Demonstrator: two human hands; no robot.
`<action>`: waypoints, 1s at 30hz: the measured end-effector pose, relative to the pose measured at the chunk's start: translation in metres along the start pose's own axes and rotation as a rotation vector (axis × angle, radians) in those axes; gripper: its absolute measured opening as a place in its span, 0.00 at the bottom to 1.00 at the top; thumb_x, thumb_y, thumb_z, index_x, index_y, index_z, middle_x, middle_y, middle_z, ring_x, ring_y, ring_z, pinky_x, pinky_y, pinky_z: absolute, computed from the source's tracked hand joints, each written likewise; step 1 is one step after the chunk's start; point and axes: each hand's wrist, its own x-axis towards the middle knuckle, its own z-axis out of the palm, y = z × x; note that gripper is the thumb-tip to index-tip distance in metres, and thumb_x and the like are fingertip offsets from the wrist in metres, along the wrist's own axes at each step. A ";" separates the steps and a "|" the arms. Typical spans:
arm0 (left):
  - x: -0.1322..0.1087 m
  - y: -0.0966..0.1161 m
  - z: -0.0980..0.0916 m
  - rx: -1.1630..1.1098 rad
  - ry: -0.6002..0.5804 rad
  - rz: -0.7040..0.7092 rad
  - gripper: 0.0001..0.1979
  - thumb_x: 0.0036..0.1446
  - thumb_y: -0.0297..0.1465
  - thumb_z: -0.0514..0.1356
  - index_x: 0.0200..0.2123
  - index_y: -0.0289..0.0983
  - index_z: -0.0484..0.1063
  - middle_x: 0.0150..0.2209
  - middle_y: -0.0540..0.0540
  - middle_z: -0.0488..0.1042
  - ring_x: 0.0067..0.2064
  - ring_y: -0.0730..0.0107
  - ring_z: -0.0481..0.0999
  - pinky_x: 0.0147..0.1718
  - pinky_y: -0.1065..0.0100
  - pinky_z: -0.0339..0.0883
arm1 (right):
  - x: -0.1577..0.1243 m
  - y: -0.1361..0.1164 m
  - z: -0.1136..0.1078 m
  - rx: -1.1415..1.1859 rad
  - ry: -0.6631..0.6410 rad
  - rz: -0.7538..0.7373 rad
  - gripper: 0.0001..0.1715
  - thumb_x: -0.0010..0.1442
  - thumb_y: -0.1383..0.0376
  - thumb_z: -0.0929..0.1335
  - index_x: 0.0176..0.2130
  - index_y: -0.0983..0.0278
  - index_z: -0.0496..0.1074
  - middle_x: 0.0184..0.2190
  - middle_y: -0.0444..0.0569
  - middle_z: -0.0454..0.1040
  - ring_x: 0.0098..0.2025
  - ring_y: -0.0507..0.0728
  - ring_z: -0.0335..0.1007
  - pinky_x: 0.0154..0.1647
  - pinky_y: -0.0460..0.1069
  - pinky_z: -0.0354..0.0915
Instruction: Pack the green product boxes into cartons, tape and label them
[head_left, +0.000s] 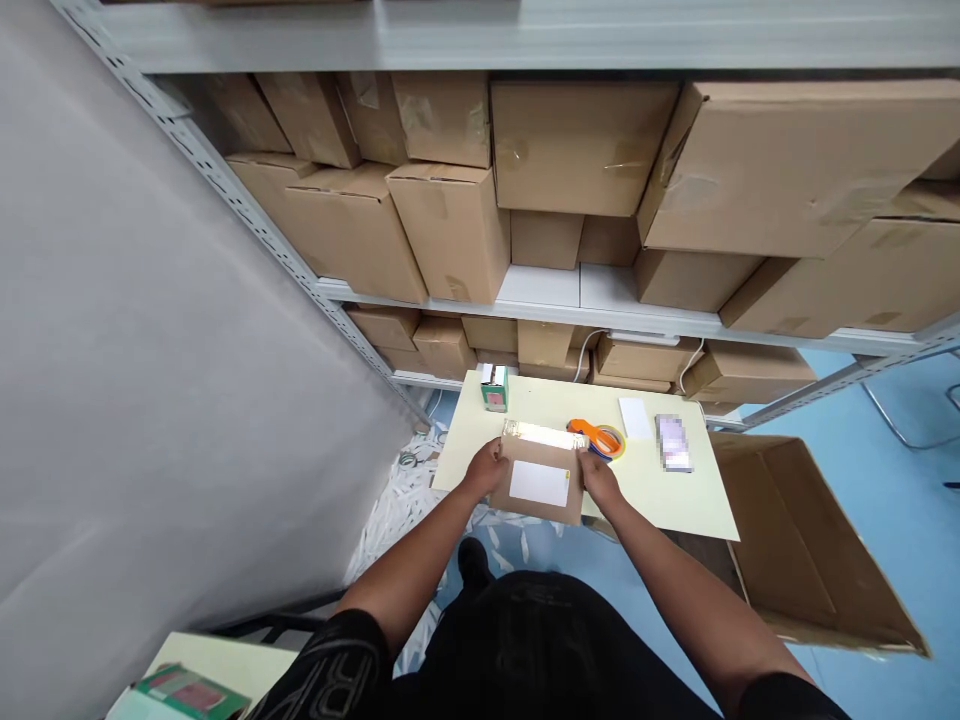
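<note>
A flat brown cardboard package (540,505) is held between my two hands at the near edge of the pale table (525,395). It bears a white label (538,484), and a bright, shiny strip (546,435) runs along its far edge. My left hand (486,470) is closed on the package's left side, thumb on top. On the opposite side, my right hand (598,480) grips the right edge. Just beyond that hand lie orange-handled scissors (594,436) and a roll of tape (616,446), partly overlapping.
On the table stand a small green box (494,390), a white card (635,418) and a blurred phone-like object (673,443). A large open carton (817,540) sits on the right. Shelves (525,315) with cardboard boxes rise behind. Paper strips (397,510) litter the floor at left.
</note>
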 end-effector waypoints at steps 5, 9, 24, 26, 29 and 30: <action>-0.040 -0.006 -0.007 -0.463 0.138 0.221 0.24 0.57 0.36 0.62 0.56 0.38 0.70 0.64 0.39 0.69 0.65 0.53 0.68 0.61 0.58 0.63 | -0.038 0.009 0.002 0.273 0.018 -0.096 0.36 0.62 0.34 0.60 0.50 0.57 0.74 0.54 0.52 0.77 0.49 0.62 0.74 0.40 0.51 0.72; -0.043 -0.016 -0.007 -0.651 0.061 0.001 0.25 0.62 0.48 0.57 0.54 0.37 0.69 0.56 0.38 0.74 0.59 0.54 0.73 0.60 0.54 0.65 | -0.039 0.015 0.015 0.275 0.073 -0.018 0.26 0.55 0.40 0.70 0.40 0.57 0.71 0.44 0.47 0.79 0.45 0.60 0.73 0.40 0.51 0.70; -0.026 -0.014 -0.018 -0.264 0.007 -0.173 0.38 0.47 0.34 0.70 0.63 0.38 0.68 0.63 0.37 0.71 0.65 0.44 0.67 0.61 0.58 0.63 | -0.002 0.032 0.026 0.049 0.027 0.079 0.23 0.48 0.50 0.72 0.39 0.60 0.69 0.35 0.46 0.79 0.38 0.60 0.76 0.41 0.51 0.68; -0.026 -0.023 -0.016 -0.427 0.007 -0.230 0.32 0.54 0.39 0.67 0.61 0.38 0.70 0.59 0.39 0.75 0.61 0.48 0.72 0.57 0.59 0.67 | 0.003 0.033 0.025 0.004 0.004 0.092 0.21 0.49 0.49 0.71 0.38 0.60 0.71 0.35 0.48 0.80 0.39 0.62 0.76 0.42 0.53 0.67; -0.028 -0.041 -0.012 -0.635 -0.057 -0.334 0.31 0.58 0.46 0.65 0.59 0.36 0.71 0.56 0.37 0.78 0.55 0.52 0.77 0.51 0.59 0.71 | 0.008 0.032 0.024 -0.105 0.002 0.090 0.21 0.53 0.46 0.68 0.37 0.60 0.74 0.37 0.51 0.81 0.44 0.65 0.76 0.45 0.54 0.67; -0.029 -0.048 -0.010 -0.668 -0.081 -0.348 0.31 0.58 0.49 0.64 0.59 0.35 0.71 0.55 0.36 0.78 0.55 0.52 0.77 0.50 0.59 0.72 | 0.009 0.032 0.024 -0.147 0.007 0.085 0.22 0.55 0.46 0.67 0.37 0.60 0.74 0.39 0.52 0.82 0.45 0.65 0.76 0.46 0.54 0.66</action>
